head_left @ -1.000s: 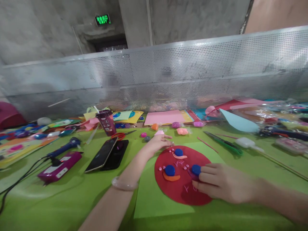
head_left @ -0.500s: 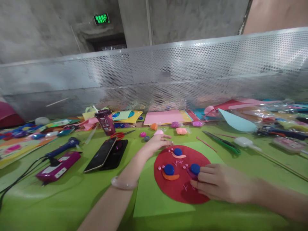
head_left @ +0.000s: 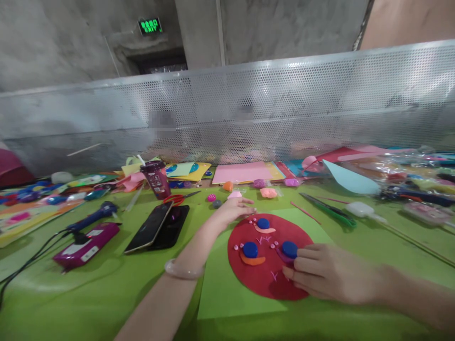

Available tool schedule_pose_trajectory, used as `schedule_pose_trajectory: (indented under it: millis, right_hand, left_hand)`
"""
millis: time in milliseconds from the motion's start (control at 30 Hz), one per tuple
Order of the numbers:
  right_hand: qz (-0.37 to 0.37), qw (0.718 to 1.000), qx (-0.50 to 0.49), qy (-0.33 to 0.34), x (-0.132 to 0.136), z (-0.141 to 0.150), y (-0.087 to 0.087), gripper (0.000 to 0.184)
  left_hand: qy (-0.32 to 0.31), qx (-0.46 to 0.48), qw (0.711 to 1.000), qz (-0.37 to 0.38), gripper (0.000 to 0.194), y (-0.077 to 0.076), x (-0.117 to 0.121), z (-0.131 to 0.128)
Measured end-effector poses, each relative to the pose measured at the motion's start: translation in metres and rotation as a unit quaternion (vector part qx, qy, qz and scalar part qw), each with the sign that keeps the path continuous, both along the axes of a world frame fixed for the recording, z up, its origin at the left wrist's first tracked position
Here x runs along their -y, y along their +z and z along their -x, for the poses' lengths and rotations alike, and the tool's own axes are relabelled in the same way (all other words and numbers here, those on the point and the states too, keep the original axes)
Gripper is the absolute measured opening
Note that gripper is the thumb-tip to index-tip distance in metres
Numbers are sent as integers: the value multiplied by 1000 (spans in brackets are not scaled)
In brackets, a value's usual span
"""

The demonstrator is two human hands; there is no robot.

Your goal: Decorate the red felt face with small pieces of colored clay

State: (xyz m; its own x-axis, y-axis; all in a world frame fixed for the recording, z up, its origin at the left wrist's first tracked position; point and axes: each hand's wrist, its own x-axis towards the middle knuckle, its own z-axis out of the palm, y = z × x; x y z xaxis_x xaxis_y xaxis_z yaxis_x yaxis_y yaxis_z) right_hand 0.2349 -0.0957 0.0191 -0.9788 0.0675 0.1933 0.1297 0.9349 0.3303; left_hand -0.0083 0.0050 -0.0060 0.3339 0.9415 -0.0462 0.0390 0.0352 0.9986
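Note:
A red paper circle (head_left: 245,279) lies on a light green sheet (head_left: 220,303). On it are clay snails with blue disc shells: one with a pink body (head_left: 265,230), one with an orange body (head_left: 253,260), one with a purple body (head_left: 282,256). Thin pink Y-shaped clay pieces (head_left: 274,276) lie between them. My left hand (head_left: 236,208) rests open at the sheet's far left edge, fingers spread, beside a pale pink lump (head_left: 234,194). My right hand (head_left: 327,270) bends over the circle's right side, fingertips close together by the purple-bodied snail; they hide whatever lies under them.
Left on the green table are phones (head_left: 151,227), a glue gun (head_left: 93,216), a purple power strip (head_left: 87,246), a cup with a straw (head_left: 156,180) and red-handled scissors (head_left: 177,197). Green-handled scissors (head_left: 329,210) lie right. Clay lumps, coloured paper and a perforated metal screen (head_left: 227,113) stretch behind.
My right hand has shifted slightly, and a small pink piece near its thumb is now mostly covered. The left hand stays in place.

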Motion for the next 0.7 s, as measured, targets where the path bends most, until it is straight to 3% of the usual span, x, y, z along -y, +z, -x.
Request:
schedule_pose_trajectory:
  millis: [367, 500, 700]
  right_hand:
    - [-2, 1000, 10, -4, 3, 0, 1, 26]
    - [-26, 998, -50, -18, 3, -2, 3, 25]
    - [28, 995, -91, -35, 11, -3, 1, 25]
  left_hand:
    - [0, 7, 1000, -2, 31, -1, -1, 0]
    - [6, 9, 1000, -1, 30, 0, 0, -1]
    - [11, 7, 1000, 3, 27, 5, 4, -2]
